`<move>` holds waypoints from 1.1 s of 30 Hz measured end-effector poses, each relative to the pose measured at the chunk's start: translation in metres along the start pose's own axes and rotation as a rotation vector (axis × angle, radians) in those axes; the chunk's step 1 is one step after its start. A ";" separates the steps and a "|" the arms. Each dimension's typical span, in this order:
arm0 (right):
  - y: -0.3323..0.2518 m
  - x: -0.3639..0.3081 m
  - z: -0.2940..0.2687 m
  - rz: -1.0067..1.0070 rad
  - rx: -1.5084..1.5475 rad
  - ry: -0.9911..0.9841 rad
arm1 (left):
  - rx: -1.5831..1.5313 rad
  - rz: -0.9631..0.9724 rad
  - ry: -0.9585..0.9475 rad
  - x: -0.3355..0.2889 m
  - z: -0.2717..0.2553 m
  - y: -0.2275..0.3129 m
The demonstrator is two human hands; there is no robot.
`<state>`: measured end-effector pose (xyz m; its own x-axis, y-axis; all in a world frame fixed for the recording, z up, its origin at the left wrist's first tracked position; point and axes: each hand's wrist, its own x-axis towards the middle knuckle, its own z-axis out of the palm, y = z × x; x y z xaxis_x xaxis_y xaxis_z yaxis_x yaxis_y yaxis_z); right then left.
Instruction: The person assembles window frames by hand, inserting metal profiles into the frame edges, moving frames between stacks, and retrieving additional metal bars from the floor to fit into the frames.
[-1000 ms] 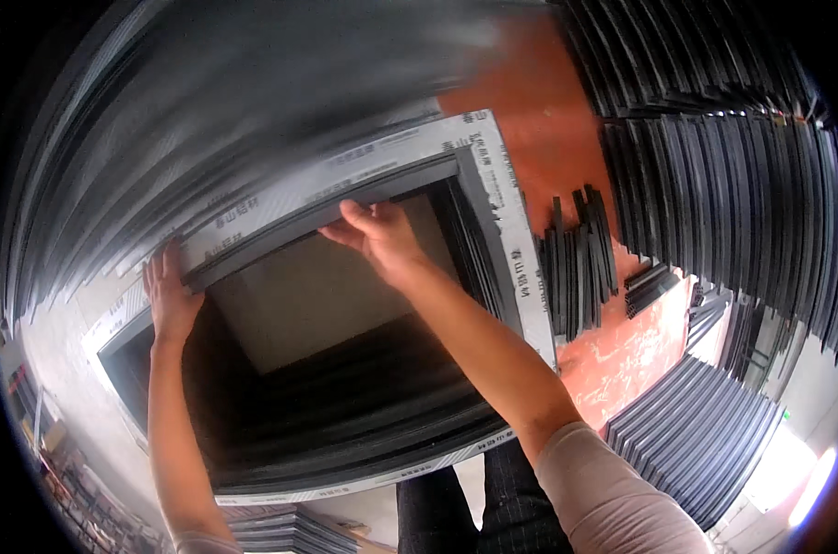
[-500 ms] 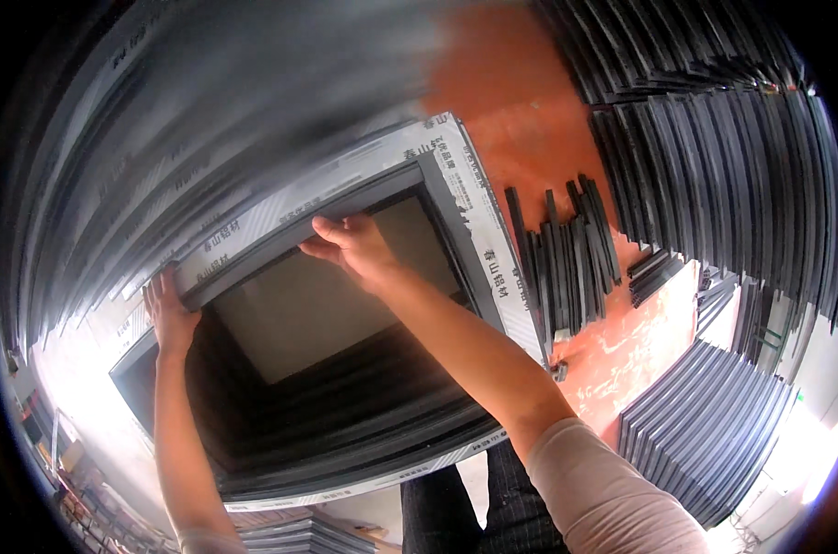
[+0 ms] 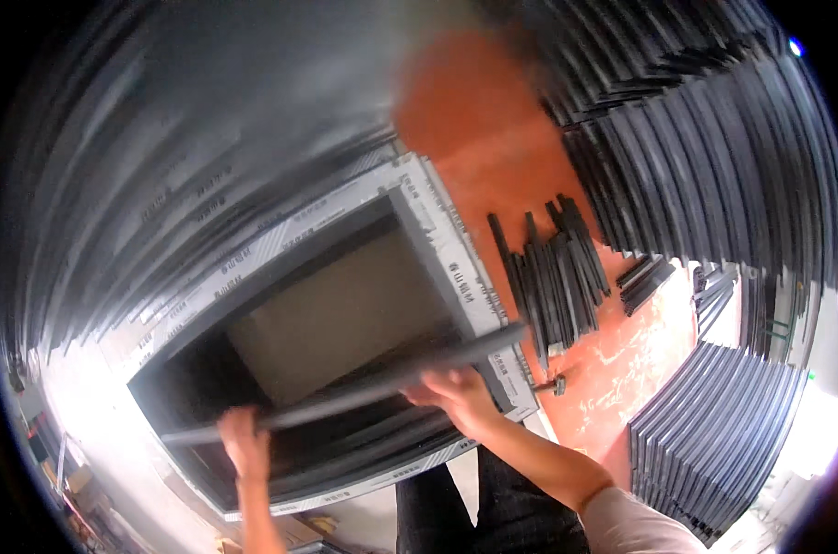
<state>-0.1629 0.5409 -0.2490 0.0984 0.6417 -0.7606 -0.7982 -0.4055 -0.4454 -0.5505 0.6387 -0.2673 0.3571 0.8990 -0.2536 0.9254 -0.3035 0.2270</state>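
Observation:
A long dark grey bar (image 3: 345,401), blurred by motion, slants across the near part of a stacked rectangular frame (image 3: 460,277). My left hand (image 3: 244,441) is closed round the bar near its left end. Toward the other end, my right hand (image 3: 458,399) grips it, the fingers partly smeared. The frame has a grey inner edge and printed white film on its outer faces. Inside its opening, the layers below look dark, and a dull brownish surface shows at the bottom.
Short dark strips (image 3: 557,277) lie on the orange-red surface (image 3: 456,102) to the right. Long dark bars (image 3: 705,166) are stacked at the far right, with another grey stack (image 3: 714,434) nearer me. Rows of long profiles (image 3: 188,175) fill the far left.
Both hands have come from the frame's far edge toward me, bringing the grey bar over the opening. The view has shifted slightly.

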 end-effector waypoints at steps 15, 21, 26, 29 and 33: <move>-0.166 -0.369 -0.071 -1.380 -1.813 0.179 | -0.327 0.548 0.099 -0.142 -0.125 0.343; -0.185 -0.453 -0.179 -0.722 -2.059 -0.009 | -0.225 0.629 0.336 -0.173 -0.162 0.402; -0.218 -0.533 -0.266 -0.714 -2.010 0.074 | -0.273 0.706 0.479 -0.212 -0.170 0.498; -0.264 -0.559 -0.292 -0.788 -2.111 0.360 | -0.276 0.653 0.679 -0.232 -0.199 0.577; -0.332 -0.569 -0.328 -1.208 -1.930 0.812 | 0.080 0.530 0.618 -0.171 -0.068 0.493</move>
<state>0.2405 0.0970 0.1763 0.3926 0.8685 0.3027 0.9155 -0.4006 -0.0379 -0.1636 0.3571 -0.0479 0.6364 0.6347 0.4383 0.6683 -0.7375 0.0976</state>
